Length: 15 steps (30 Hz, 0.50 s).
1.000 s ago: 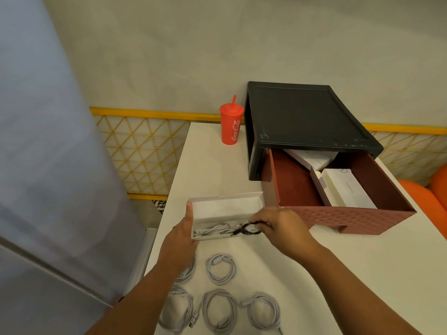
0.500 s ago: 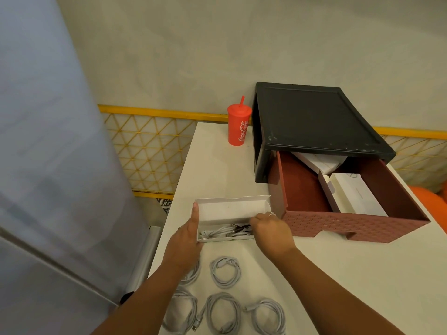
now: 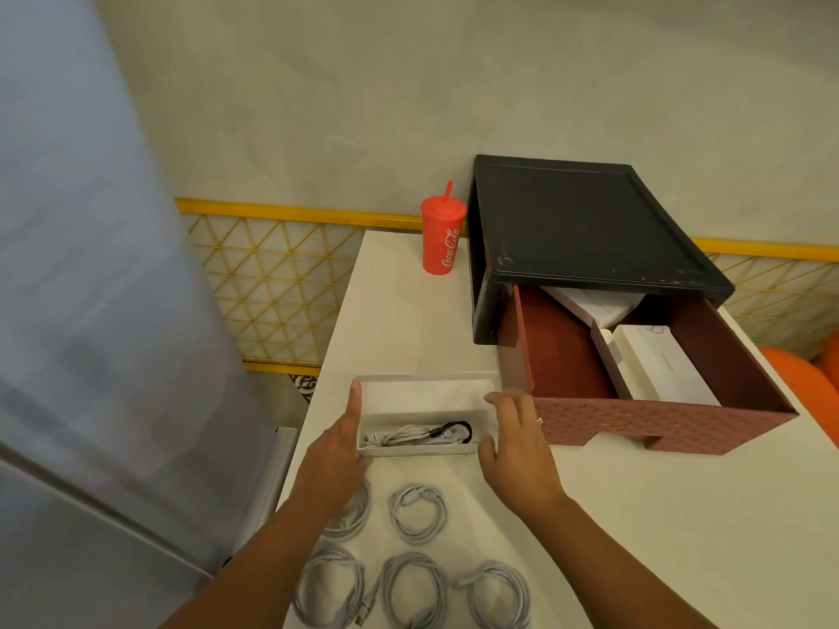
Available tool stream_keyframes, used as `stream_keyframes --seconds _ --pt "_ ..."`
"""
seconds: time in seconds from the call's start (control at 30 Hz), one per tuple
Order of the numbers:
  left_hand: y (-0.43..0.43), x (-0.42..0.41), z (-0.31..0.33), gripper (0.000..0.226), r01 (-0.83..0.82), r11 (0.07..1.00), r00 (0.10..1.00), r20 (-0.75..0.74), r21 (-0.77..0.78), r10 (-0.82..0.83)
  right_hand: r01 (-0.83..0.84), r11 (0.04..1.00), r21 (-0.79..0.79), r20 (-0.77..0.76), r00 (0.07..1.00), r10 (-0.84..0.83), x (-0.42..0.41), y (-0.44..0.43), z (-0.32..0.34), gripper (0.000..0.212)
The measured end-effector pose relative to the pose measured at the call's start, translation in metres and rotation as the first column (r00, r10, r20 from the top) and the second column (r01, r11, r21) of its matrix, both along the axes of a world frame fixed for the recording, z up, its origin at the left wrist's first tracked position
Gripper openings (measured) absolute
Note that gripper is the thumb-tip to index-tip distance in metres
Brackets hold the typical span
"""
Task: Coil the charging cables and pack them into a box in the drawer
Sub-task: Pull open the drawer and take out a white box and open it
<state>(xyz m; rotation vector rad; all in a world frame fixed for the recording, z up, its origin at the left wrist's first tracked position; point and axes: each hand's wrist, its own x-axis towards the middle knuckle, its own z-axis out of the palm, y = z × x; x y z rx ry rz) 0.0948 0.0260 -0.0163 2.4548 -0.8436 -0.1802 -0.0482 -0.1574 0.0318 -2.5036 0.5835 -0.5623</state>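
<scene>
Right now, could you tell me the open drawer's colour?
The drawer is dark red, in the head view.
</scene>
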Motion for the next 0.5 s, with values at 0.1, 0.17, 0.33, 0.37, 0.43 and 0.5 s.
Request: stream_keyframes --seconds 0.1,0.17,0.33,0.37,0.43,0.5 --pt "0.002 0.006 -0.003 0.112 -0.004 1.0 0.999 -0.034 0.007 0.004 -0.016 0.987 0.162 -0.043 0.999 0.023 -0.001 0.002 0.0 0.07" --pt "0.004 0.011 -0.011 0.119 -0.01 1.0 0.995 -0.095 -0.022 0.008 0.015 0.936 0.351 -0.129 0.991 0.033 0.003 0.0 -0.003 0.083" --pt "0.004 0.011 -0.004 0.116 -0.034 0.994 0.97 -0.243 -0.104 0.007 0.029 0.89 0.456 -0.187 0.98 0.064 0.011 -0.006 -0.006 0.068" --pt "0.004 0.01 -0.001 0.109 -0.025 0.996 0.968 -0.253 -0.091 0.001 0.037 0.89 0.454 -0.206 0.976 0.065 0.012 -0.007 -0.005 0.067" --pt "0.003 0.009 -0.001 0.1 -0.006 0.998 0.966 -0.26 -0.07 -0.013 0.047 0.893 0.448 -0.241 0.968 0.07 0.012 -0.008 -0.005 0.066" --pt "0.002 0.007 0.0 0.097 0.007 0.997 0.956 -0.29 -0.078 -0.029 0.051 0.898 0.437 -0.256 0.964 0.07 0.013 -0.007 -0.007 0.064"
